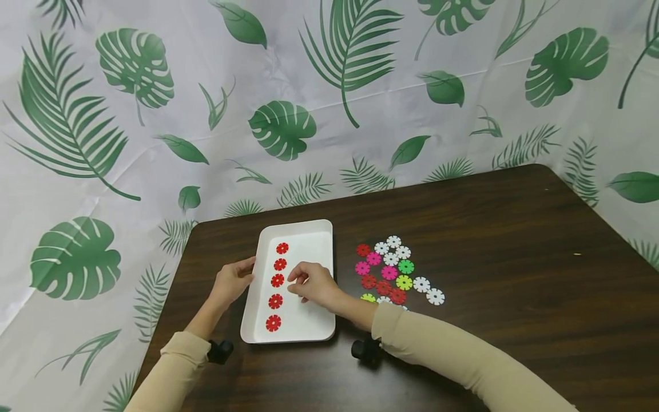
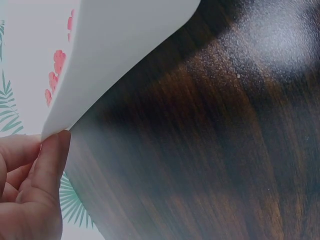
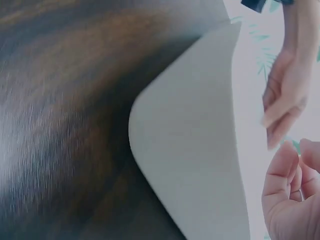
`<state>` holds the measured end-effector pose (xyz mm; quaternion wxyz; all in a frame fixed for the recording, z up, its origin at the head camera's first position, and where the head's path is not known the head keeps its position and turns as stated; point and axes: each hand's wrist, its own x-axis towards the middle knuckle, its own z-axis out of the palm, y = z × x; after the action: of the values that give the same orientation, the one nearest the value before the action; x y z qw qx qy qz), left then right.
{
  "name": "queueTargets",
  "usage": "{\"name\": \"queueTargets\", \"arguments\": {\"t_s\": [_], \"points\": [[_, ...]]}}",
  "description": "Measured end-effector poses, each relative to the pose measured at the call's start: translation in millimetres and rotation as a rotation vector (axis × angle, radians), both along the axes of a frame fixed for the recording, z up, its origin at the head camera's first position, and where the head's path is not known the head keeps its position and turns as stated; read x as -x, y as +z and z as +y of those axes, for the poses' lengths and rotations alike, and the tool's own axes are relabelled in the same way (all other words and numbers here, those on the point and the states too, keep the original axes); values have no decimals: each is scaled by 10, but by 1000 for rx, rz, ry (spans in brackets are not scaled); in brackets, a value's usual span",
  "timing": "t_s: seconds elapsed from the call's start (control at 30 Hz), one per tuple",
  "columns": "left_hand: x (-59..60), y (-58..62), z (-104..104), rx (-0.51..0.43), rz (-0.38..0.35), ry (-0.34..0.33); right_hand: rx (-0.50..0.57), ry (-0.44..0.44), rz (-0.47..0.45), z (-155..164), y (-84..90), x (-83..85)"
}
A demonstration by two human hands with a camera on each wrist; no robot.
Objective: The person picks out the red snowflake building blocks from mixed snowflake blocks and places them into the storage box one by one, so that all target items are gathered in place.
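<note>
My left hand (image 1: 234, 280) grips the left rim of a white rectangular tray (image 1: 314, 326), thumb and fingertips at the edge; the left wrist view shows this hand (image 2: 35, 185) at the rim too. Several red notched discs (image 1: 277, 280), flower-like with a centre hole, lie in a column along the tray's left side. Over the middle of the tray is my right hand (image 1: 315, 284), just right of the middle red disc, its fingers loosely bent. No piece shows between its fingertips. In the right wrist view, this hand (image 3: 295, 195) appears beyond the tray's side wall (image 3: 190, 125).
Right of the tray, a loose cluster of notched discs lies on the dark wooden table (image 1: 489, 246): white (image 1: 393, 241), pink (image 1: 362, 268), red (image 1: 383, 287), yellow-green (image 1: 404, 282) and one green disc (image 1: 406, 266). My right forearm partly covers the cluster's near end. A leaf-patterned cloth (image 1: 206, 68) hangs behind.
</note>
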<state>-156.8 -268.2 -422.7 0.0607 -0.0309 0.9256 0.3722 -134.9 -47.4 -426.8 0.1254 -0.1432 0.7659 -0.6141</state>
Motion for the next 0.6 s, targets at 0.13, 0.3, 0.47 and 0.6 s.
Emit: {"name": "queueTargets", "arguments": {"t_s": [0.13, 0.3, 0.47, 0.6], "points": [[-10, 5, 3, 0, -3, 3, 16, -37, -10, 120, 46, 66], [-15, 3, 6, -7, -6, 4, 41, -120, -19, 313, 50, 196], [-9, -2, -1, -8, 6, -1, 63, -205, -45, 596, 24, 351], [-7, -5, -3, -10, 15, 0, 36, -256, -55, 847, -1, 456]]}}
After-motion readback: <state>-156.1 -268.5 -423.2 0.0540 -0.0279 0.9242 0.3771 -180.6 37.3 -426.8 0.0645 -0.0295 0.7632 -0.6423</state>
